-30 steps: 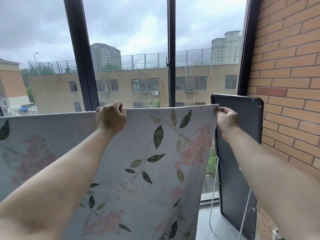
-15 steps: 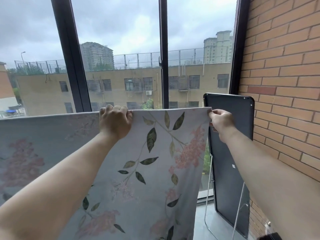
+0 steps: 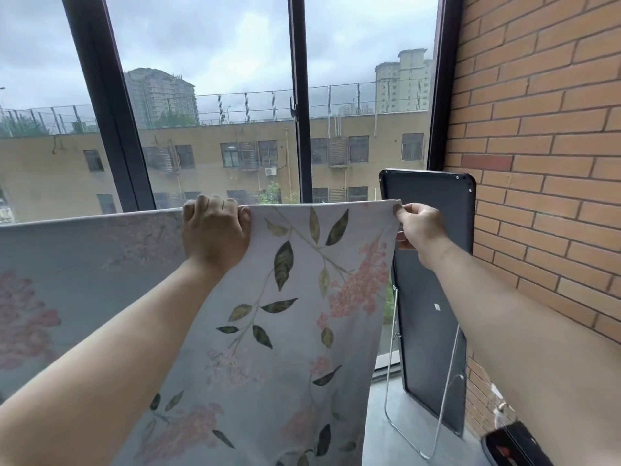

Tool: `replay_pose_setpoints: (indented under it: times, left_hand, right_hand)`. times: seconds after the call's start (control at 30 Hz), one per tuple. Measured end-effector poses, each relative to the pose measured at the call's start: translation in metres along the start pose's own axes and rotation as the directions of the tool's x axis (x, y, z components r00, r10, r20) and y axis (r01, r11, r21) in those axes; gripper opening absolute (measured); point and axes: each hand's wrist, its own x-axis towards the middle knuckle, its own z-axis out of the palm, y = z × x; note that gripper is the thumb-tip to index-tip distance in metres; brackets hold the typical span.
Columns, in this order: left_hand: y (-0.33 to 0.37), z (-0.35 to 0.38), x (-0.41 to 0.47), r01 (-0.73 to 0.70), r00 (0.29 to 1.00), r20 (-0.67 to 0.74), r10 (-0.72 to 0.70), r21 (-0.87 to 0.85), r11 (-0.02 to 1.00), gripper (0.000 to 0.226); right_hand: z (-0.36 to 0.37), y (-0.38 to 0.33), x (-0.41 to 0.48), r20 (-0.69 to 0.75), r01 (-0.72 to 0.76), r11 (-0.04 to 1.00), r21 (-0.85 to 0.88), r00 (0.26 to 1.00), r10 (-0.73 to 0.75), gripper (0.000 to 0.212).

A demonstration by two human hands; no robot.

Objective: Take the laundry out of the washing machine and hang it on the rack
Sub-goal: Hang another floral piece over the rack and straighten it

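Floral sheet (image 3: 295,331), hung before the window (image 3: 218,95): top edge is gripped by the left hand (image 3: 215,233), right corner pinched by the right hand (image 3: 420,230); hanging step judged underway, sideways straightening required next.

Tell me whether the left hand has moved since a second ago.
Yes: the left hand, gripping the pale floral sheet, moved right, nearer the dark central window post.

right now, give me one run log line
stage: hanging | left hand: grips top edge of pale floral fabric sheet | right hand: pinches its right corner
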Motion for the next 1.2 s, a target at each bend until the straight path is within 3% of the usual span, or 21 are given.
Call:
replay_pose_setpoints:
  times: [0.33, 0.47, 0.63, 0.73, 0.9, 1.03, 1.2]
  left_hand:
    - [0.009, 0.011, -0.008, -0.061, 0.993, -0.102, 0.061, 0.004, 0.998, 0.036]
    - [0.035, 0.02, -0.022, -0.187, 0.972, -0.172, 0.162, -0.14, 0.972, 0.036]
    - [0.084, 0.028, -0.058, -0.494, 0.861, -0.364, 0.357, -0.422, 0.76, 0.032]
    - [0.106, 0.035, -0.085, -0.571, 0.821, -0.357, 0.446, -0.503, 0.649, 0.023]
    - [0.132, 0.045, -0.098, -0.452, 0.874, -0.146, 0.463, -0.589, 0.669, 0.017]
    - [0.15, 0.044, -0.089, -0.395, 0.902, -0.1, 0.42, -0.587, 0.707, 0.017]
    - [0.187, 0.045, -0.08, -0.231, 0.969, -0.054, 0.243, -0.559, 0.797, 0.024]
  right_hand:
    - [0.003, 0.009, -0.006, 0.015, -0.026, 1.0, 0.017, 1.0, 0.026, 0.022]
    - [0.004, 0.012, -0.011, 0.01, -0.036, 0.999, 0.024, 0.999, 0.036, 0.021]
    - [0.007, 0.017, -0.017, 0.019, -0.022, 0.999, 0.032, 1.0, 0.021, 0.018]
    - [0.008, 0.021, -0.022, 0.014, -0.006, 0.999, 0.044, 1.0, 0.006, 0.017]
    - [0.007, 0.03, -0.02, 0.02, -0.006, 0.991, 0.133, 1.0, 0.003, 0.014]
    - [0.007, 0.042, -0.011, 0.092, 0.02, 0.971, 0.236, 0.995, -0.043, 0.012]
    - [0.003, 0.059, 0.01, 0.231, 0.009, 0.93, 0.367, 0.968, -0.101, 0.013]
